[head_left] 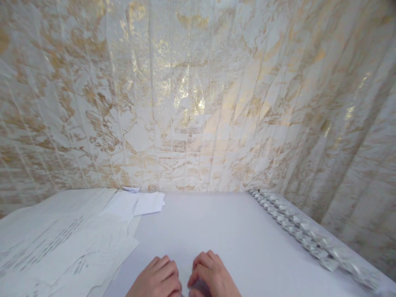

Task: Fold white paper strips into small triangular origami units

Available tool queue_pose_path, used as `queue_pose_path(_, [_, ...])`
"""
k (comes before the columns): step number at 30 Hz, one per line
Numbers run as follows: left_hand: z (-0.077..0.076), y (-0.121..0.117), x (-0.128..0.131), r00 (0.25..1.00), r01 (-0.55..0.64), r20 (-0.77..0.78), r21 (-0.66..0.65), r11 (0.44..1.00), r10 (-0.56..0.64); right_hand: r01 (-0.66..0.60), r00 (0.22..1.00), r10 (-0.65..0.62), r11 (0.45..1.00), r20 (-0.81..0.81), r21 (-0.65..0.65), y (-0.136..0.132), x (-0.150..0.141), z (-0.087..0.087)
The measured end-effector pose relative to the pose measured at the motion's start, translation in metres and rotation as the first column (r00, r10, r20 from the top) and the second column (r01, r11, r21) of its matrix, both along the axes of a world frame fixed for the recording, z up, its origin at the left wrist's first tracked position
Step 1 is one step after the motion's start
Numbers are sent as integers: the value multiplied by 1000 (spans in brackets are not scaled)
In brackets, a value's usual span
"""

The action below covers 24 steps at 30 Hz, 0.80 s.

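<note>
My left hand (159, 278) and my right hand (212, 275) rest side by side at the near edge of a white table (216, 231). The fingers of both hands are curled down and pressed together, the fingertips nearly touching each other. What they hold, if anything, is hidden under the fingers and cut off by the bottom of the picture. To the left of my left hand lie several printed white paper sheets (62, 243).
A small stack of folded white papers (150, 203) lies at the back of the table. A long row of small silvery folded pieces (306, 235) runs along the right edge. A white and gold patterned curtain (198, 95) hangs behind and to the right.
</note>
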State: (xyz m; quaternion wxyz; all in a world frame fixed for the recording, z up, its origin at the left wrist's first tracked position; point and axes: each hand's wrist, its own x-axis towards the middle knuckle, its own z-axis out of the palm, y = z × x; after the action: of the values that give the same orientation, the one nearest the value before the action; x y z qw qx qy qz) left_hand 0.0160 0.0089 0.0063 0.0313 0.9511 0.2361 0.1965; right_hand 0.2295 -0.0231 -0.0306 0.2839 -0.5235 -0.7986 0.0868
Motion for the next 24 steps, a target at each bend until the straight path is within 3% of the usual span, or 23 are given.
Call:
queue_pose_path(2, [16, -5, 8, 982, -171, -115, -239, 956, 147, -22, 999, 22, 999, -24, 24, -4, 0, 8])
queue_pose_path(4, [30, -8, 18, 945, -321, -186, -347, 881, 271, -68, 996, 73, 993, -48, 95, -6, 1, 13])
queue_pose_path(6, [40, -10, 26, 920, -390, -201, -372, 843, 337, -120, 991, 129, 967, -24, 223, -6, 3, 14])
queue_pose_path(9, [45, -12, 32, 902, -428, -221, -356, 831, 371, -197, 979, 153, 876, 133, 441, -5, 5, 14])
queue_pose_path(12, [46, -13, 33, 891, -449, -244, -354, 821, 382, -213, 965, 69, 761, 251, 612, -8, 1, 16])
queue_pose_path(16, [45, -14, 33, 901, -431, -229, -363, 826, 370, -164, 971, -24, 653, 237, 740, -15, -8, 16])
queue_pose_path(18, [42, -15, 33, 910, -413, -191, -328, 849, 369, -142, 972, -55, 644, 230, 751, -17, -10, 11])
queue_pose_path(24, [32, -18, 27, 924, -378, -51, -281, 882, 379, -150, 958, -66, 712, 278, 686, -22, -12, -6])
